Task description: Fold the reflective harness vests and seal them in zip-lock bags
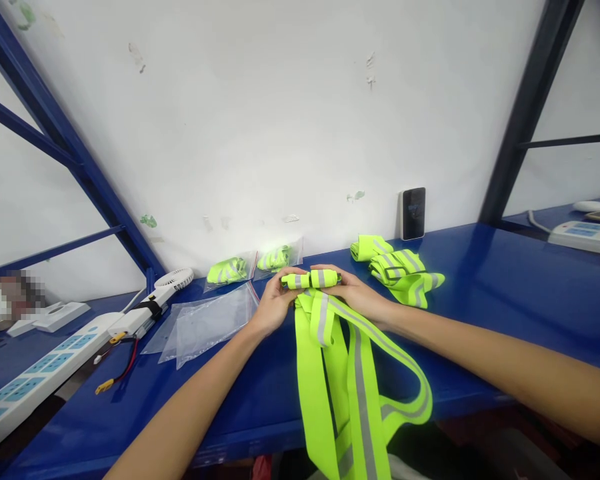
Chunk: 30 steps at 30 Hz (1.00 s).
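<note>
Blue bench [480,313], glossy, set against a white wall [280,120]; contents listed near to far.

1. Hi-vis vest straps [353,387]: fluorescent yellow with grey reflective bands. They hang loose over the near edge of the bench at centre, long axis running near to far, loops falling below the edge.
2. White power strip [40,373]: near left, lying diagonally. Just beside its far end is a red-and-black lead with a yellow plug [115,370].
3. Rolled end of the vest [311,279]: centre of the bench at the far end of the straps, a short cylinder with its long axis left to right, raised slightly off the surface.
4. Left hand [273,307]: grip closed around the left end of the roll, thumb on top.
5. Right hand [357,293]: grip closed over the right end, fingers curled across the top. Both forearms cross the near edge and flank the straps.
6. Empty clear bags [205,323]: flat pile just left of the left hand, nothing between.
7. White handheld fan [173,280]: left of the bags.
8. Two bagged vests [229,271] [275,258]: just beyond the roll, near the wall.
9. Loose folded vests [405,273]: right of the right hand, close by.
10. Small dark device [413,213]: upright, leaning on the wall.
11. Second power strip [587,237]: far right, beyond a dark rack upright [525,113].
</note>
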Motion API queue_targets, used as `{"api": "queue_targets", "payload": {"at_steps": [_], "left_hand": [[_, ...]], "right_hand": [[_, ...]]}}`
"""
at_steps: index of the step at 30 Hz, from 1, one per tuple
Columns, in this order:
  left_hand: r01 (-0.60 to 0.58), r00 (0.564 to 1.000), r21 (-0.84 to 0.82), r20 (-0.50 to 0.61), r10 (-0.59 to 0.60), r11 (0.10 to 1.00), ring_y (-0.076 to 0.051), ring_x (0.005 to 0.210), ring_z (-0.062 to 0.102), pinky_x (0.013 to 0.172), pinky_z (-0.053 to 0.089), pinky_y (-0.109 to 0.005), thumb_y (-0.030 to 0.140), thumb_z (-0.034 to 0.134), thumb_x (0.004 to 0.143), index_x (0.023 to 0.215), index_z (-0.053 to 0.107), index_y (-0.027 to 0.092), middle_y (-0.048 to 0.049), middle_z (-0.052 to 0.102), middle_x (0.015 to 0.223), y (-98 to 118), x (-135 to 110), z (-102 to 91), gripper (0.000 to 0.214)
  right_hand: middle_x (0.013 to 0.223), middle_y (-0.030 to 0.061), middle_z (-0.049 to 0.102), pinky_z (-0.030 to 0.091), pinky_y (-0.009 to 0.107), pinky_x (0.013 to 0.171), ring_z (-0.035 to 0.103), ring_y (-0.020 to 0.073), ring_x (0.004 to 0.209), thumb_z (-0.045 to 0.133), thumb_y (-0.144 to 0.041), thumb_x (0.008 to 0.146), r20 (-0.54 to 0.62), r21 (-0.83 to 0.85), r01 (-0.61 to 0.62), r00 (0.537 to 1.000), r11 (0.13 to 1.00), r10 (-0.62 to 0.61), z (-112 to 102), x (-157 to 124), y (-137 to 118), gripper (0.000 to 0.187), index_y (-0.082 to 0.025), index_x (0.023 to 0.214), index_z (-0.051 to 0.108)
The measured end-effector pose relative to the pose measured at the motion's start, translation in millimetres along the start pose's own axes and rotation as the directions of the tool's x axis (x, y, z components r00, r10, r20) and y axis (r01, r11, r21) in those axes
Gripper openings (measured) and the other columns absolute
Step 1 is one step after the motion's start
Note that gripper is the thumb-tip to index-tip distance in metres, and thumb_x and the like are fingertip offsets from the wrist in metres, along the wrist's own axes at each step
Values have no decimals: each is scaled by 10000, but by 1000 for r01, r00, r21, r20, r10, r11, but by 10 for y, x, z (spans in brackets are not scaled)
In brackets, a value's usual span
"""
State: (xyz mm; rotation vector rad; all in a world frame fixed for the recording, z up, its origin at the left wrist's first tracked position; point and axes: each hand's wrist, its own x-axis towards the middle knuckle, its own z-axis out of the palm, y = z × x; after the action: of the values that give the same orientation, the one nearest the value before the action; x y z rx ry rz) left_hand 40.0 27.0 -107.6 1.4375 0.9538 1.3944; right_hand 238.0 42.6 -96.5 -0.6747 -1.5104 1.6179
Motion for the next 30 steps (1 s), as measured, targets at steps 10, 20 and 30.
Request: {"api": "queue_targets", "payload": {"at_steps": [10,20,30], "left_hand": [[-107,994,155,35,103,982,-265,1155,546,897,440,-329,77,514,623,872,739,200,-63,612,1255,38,10,-49,358],[26,996,16,88,-27,1000,-255,996,634,839,494,-341,265,750,716,1216,626,234,-75,659,1157,121,-68,24,516],[84,993,-177,-67,-97,981,-250,911,695,855,540,-391,246,857,620,1063,658,142,-101,730,1045,29,-24,148,496]], "right_hand": [[1175,70,675,503,369,920,640,237,1045,655,-300,820,85,209,-97,993,973,81,3,-15,-47,401,-219,1210,604],[1108,46,669,539,366,805,645,225,898,725,-232,729,20,-153,130,991,980,-129,-27,-29,-79,663,-274,1352,505],[1195,127,607,510,404,851,616,278,1011,813,-292,648,-74,-399,37,995,916,-73,-97,-10,-230,767,-225,1344,498]]}}
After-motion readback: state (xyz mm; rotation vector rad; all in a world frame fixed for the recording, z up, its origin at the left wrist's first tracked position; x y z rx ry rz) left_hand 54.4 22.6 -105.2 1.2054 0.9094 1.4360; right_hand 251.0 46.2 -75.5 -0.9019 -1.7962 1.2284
